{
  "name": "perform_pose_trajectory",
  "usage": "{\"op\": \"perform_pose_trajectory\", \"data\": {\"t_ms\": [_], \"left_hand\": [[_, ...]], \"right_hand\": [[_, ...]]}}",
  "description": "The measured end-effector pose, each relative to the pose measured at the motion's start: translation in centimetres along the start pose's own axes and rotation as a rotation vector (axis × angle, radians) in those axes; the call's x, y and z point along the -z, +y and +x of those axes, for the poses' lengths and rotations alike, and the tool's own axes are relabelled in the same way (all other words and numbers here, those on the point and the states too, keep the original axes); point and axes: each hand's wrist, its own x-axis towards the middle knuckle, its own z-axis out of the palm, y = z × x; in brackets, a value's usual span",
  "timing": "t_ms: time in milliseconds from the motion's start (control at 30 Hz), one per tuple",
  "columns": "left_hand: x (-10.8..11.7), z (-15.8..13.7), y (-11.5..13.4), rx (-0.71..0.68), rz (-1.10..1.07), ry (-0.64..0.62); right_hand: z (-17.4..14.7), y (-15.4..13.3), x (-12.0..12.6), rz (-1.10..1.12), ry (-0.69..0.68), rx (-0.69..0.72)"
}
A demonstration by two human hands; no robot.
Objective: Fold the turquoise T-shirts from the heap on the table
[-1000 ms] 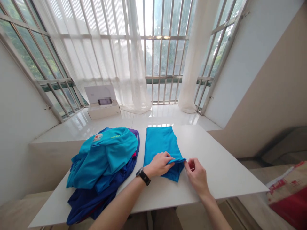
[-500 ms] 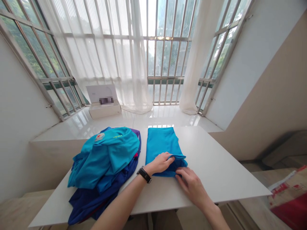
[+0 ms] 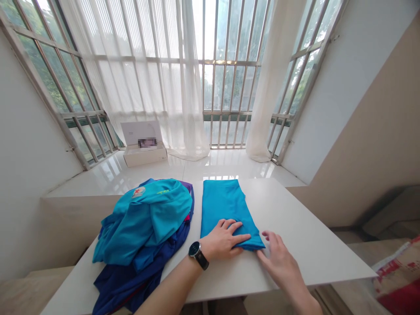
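Observation:
A folded bright blue garment (image 3: 221,201) lies flat on the white table, its lower right corner pointing out toward the right. Spread across its near part is my left hand (image 3: 225,238), palm down with fingers apart and a black-strapped watch (image 3: 198,254) on the wrist. My right hand (image 3: 278,258) rests at that corner, thumb and fingers parted on either side of the tip, and nothing is pinched between them. To the left sits a loose heap of clothes, a turquoise garment (image 3: 154,218) with a round badge on top of dark blue ones (image 3: 121,284).
The white table (image 3: 302,245) narrows toward a white window ledge (image 3: 226,164). On the ledge stands an open white box (image 3: 146,155) with a blurred patch. White curtains (image 3: 190,109) hang before barred windows. A red and beige bag (image 3: 400,280) is at the lower right.
The raised near edge of the blue garment now lies flat. My left hand has opened out on it, and my right hand has moved right to the corner with its fingers apart.

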Motion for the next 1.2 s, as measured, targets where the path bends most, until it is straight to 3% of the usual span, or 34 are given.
{"op": "perform_pose_trajectory", "data": {"t_ms": [67,133,233,333,500,600,700,767,900,1033,1200], "left_hand": [[-0.2,-0.1,0.1,-0.021,-0.004,0.005],[-0.3,0.0,-0.2,-0.028,-0.041,0.01],[-0.2,-0.3,-0.8,0.01,-0.117,-0.01],[0.0,-2.2,-0.7,0.127,-0.148,-0.048],[0.5,-7.6,3.3,0.204,-0.117,-0.017],[-0.1,-9.9,5.8,0.232,-0.085,0.001],[-1.6,-11.3,6.7,0.327,0.009,0.029],[-2.5,-12.2,6.7,0.363,0.067,0.069],[-2.5,-13.7,7.1,0.301,0.035,0.132],[0.7,-13.3,7.2,0.393,-0.239,0.239],[3.6,-10.3,3.0,0.553,-0.463,0.239]], "right_hand": [[-0.5,0.6,-0.4,-0.024,0.065,0.225],[-0.8,0.6,-1.0,-0.051,0.044,0.394],[-1.2,0.2,-1.7,-0.086,-0.069,0.457],[-2.1,0.1,-1.6,-0.114,-0.097,0.478],[-4.9,0.8,-1.2,-0.152,0.027,0.613],[-5.9,1.5,-1.9,-0.19,0.191,0.744],[-6.3,2.2,-2.6,-0.185,0.339,0.863],[-6.6,2.6,-2.7,-0.138,0.334,0.908],[-7.4,2.7,-1.5,0.063,0.2,0.8],[-6.4,1.4,0.7,0.22,0.014,0.508],[-1.8,-1.0,2.2,0.331,-0.167,0.224]]}}
